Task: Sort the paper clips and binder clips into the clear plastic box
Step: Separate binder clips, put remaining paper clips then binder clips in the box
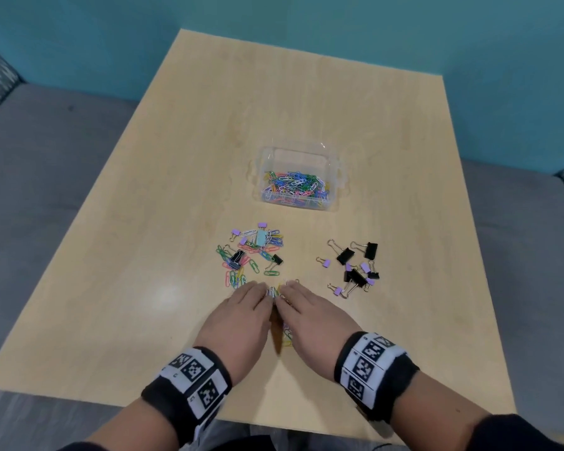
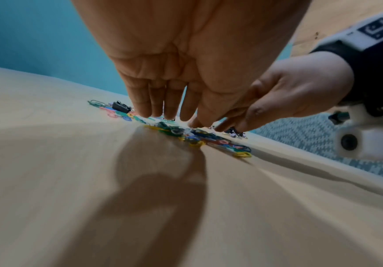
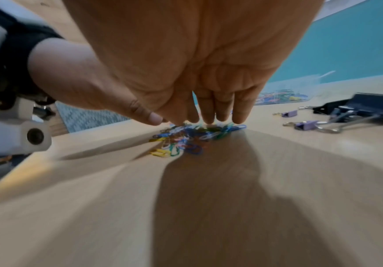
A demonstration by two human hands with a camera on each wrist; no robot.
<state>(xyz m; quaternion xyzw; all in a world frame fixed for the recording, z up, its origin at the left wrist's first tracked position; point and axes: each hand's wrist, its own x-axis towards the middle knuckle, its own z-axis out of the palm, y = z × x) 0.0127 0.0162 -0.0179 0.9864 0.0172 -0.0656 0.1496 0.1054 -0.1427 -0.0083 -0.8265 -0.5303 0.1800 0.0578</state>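
Head view: the left hand (image 1: 241,315) and right hand (image 1: 306,315), fingers straight and held together, cup a small heap of coloured wire paper clips (image 3: 185,137) between them on the pale wooden table (image 1: 144,255). Beyond lie a mixed clip pile (image 1: 249,252), black and lilac binder clips (image 1: 352,266), then the clear plastic box (image 1: 298,180). Scooping flat-handed, clips may slip out underneath.

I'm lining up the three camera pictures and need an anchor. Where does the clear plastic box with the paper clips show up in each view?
Head: the clear plastic box sits at centre, beyond both hands.
Left wrist: not in it.
Right wrist: a blurred strip at right of centre, behind the fingertips.
Shared landmark: the heap of paper clips between the hands.
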